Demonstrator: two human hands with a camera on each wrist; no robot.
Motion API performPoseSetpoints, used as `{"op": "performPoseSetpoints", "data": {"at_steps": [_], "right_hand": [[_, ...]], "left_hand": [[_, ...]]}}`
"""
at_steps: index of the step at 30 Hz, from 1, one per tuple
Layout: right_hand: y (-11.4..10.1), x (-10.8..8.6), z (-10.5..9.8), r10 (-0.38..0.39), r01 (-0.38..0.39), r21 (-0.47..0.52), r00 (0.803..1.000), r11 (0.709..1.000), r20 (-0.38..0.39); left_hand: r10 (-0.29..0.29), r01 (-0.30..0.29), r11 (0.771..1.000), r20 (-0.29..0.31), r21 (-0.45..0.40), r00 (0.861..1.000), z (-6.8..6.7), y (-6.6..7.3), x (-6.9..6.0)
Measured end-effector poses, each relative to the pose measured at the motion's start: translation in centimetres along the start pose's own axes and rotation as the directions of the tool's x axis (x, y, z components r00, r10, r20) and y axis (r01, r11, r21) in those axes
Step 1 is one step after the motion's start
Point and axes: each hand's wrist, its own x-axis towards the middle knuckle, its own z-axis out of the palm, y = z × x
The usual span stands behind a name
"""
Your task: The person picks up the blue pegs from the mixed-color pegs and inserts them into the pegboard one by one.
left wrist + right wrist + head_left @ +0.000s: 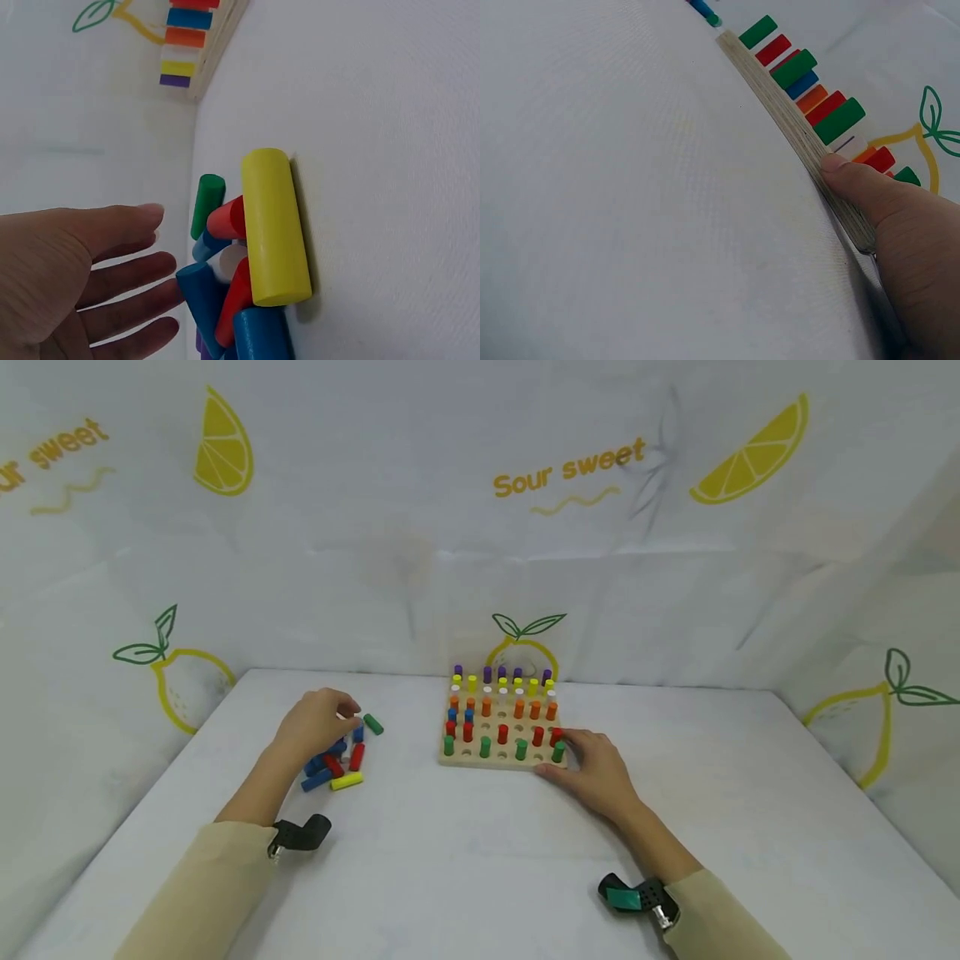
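Observation:
A wooden pegboard [491, 762] stands on the table with rows of purple, yellow, white, orange, blue, red and green pegs upright in it; some holes are bare. My right hand [600, 772] grips its front right corner, the thumb on the front edge, as the right wrist view also shows at the board's side [780, 112]. To the left lies a pile of loose pegs, with a yellow peg [347, 781] nearest me. My left hand [313, 724] is over the pile's back left part, its fingers relaxed and apart beside a blue peg [201, 300], holding nothing visible.
A green peg [372, 724] lies at the back of the pile, right of the left fingers. Behind the white table [450, 877] hangs a white cloth [360, 560] with lemon prints. Each wrist wears a black strap with a camera.

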Motion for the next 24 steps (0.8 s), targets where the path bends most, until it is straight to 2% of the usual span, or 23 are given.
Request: {"op": "performPoseSetpoints", "data": {"at_steps": [5,10,14,24], "right_hand": [[0.0,-0.3,0.0,0.009,-0.009,0.007,1.0,1.0,-0.001],[0.0,-0.3,0.1,-0.002,0.002,0.011,1.0,1.0,-0.003],[0.0,-0.2,0.1,0.004,-0.004,0.01,1.0,1.0,-0.008],[0.1,-0.1,0.0,-0.003,0.003,0.007,1.0,1.0,-0.007]], "left_hand": [[0.001,-0.002,1.0,0.025,0.022,1.0,0.9,0.4,0.6],[0.001,-0.002,0.999,0.006,0.041,1.0,1.6,0.7,0.7],[-0.006,0.006,1.0,-0.006,0.018,1.0,2.0,0.9,0.9],[-0.052,0.052,0.999,0.011,-0.007,0.999,2.5,1.2,1.2]]}}
